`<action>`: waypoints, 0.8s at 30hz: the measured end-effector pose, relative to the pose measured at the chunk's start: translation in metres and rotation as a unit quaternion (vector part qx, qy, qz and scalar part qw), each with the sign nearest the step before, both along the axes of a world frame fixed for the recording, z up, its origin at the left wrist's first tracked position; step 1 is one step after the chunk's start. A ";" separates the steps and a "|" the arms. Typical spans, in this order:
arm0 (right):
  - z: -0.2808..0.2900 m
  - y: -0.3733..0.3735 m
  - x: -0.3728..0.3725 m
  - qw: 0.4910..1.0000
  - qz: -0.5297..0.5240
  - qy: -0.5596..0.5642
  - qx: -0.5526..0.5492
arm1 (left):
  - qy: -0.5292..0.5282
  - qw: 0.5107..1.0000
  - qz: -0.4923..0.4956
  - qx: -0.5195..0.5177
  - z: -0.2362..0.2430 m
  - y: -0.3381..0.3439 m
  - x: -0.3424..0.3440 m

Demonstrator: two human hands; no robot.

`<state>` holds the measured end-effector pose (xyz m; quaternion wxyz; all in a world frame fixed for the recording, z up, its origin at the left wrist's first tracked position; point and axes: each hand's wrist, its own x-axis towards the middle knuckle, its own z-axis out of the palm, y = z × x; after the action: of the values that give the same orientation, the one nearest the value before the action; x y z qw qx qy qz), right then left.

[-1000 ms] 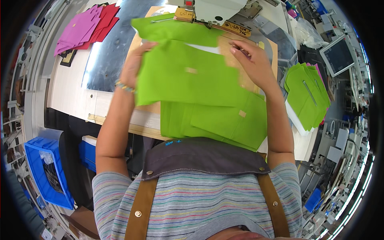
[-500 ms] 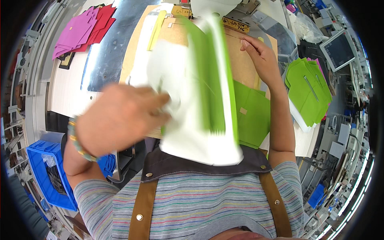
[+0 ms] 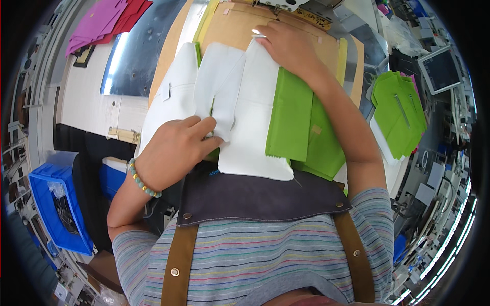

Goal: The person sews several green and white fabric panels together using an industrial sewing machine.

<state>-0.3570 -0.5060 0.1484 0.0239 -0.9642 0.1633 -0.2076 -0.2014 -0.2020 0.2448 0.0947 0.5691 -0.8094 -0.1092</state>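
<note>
A white-backed green fabric piece [image 3: 252, 117] lies across the brown work board in front of me. A pale flap with a slit [image 3: 218, 71] runs down its middle, with green showing in the slit. My left hand [image 3: 178, 143], a beaded bracelet on its wrist, is closed on the piece at the slit's lower end. At the piece's upper edge, my right hand [image 3: 288, 48] has its fingertips closed on the fabric. A small shiny spot shows at these fingertips, too small to make out. Another green fabric piece [image 3: 326, 140] lies partly under the white-backed one, beneath my right forearm.
Pink fabric pieces [image 3: 94, 25] and red ones [image 3: 125, 23] are stacked at the far left. A green stack with zippers [image 3: 398, 112] stands at the right, near a screen [image 3: 439, 69]. Part of a machine [image 3: 280, 4] is beyond the board [image 3: 240, 25]. A blue crate [image 3: 38, 188] stands lower left.
The white-backed piece has come down flat onto the board from a blurred, lifted position. My right hand has moved left and away from me to its upper edge. My left hand stays at the slit.
</note>
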 end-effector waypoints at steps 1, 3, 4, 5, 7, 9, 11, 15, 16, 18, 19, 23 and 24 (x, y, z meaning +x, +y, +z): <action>-0.002 -0.001 0.003 0.999 0.012 -0.031 0.004 | 0.005 1.000 0.005 0.008 -0.007 0.003 -0.002; -0.003 0.001 0.001 0.998 0.026 -0.058 0.015 | 0.023 0.999 0.028 -0.011 -0.020 0.006 -0.006; 0.000 0.000 -0.003 0.992 -0.021 -0.082 0.091 | 0.038 0.998 0.045 -0.019 -0.029 0.009 -0.009; 0.009 0.003 -0.001 0.978 -0.069 -0.105 0.165 | 0.041 0.998 0.052 -0.013 -0.039 0.013 -0.009; 0.027 0.018 -0.010 0.956 -0.081 -0.109 0.259 | 0.079 0.993 0.087 -0.025 -0.053 0.022 -0.011; 0.032 0.025 -0.017 0.945 -0.037 -0.116 0.304 | 0.096 0.990 0.101 0.021 -0.054 0.032 -0.008; 0.037 0.039 -0.020 0.967 -0.029 -0.070 0.243 | 0.199 0.968 0.131 0.074 -0.047 0.036 -0.005; 0.024 0.040 -0.015 0.999 -0.033 0.034 0.001 | 0.206 0.965 0.134 0.093 -0.051 0.039 -0.001; 0.021 0.037 -0.012 0.999 -0.032 0.036 0.002 | 0.208 0.964 0.135 0.095 -0.052 0.040 -0.001; 0.016 0.032 -0.004 0.999 -0.005 0.005 0.033 | 0.214 0.964 0.130 0.092 -0.053 0.040 -0.003; 0.015 0.031 0.001 0.999 -0.003 0.006 0.035 | 0.215 0.963 0.132 0.092 -0.055 0.040 -0.003; 0.008 0.025 0.011 0.996 0.005 -0.066 0.063 | 0.201 0.965 0.157 0.057 -0.063 0.042 -0.006; 0.007 0.024 0.010 0.990 0.027 -0.107 0.087 | 0.190 0.966 0.169 0.042 -0.065 0.043 -0.007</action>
<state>-0.3470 -0.4822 0.1549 0.1306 -0.9349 0.1507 -0.2936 -0.2080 -0.1587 0.1798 0.2400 0.6696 -0.6635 -0.2321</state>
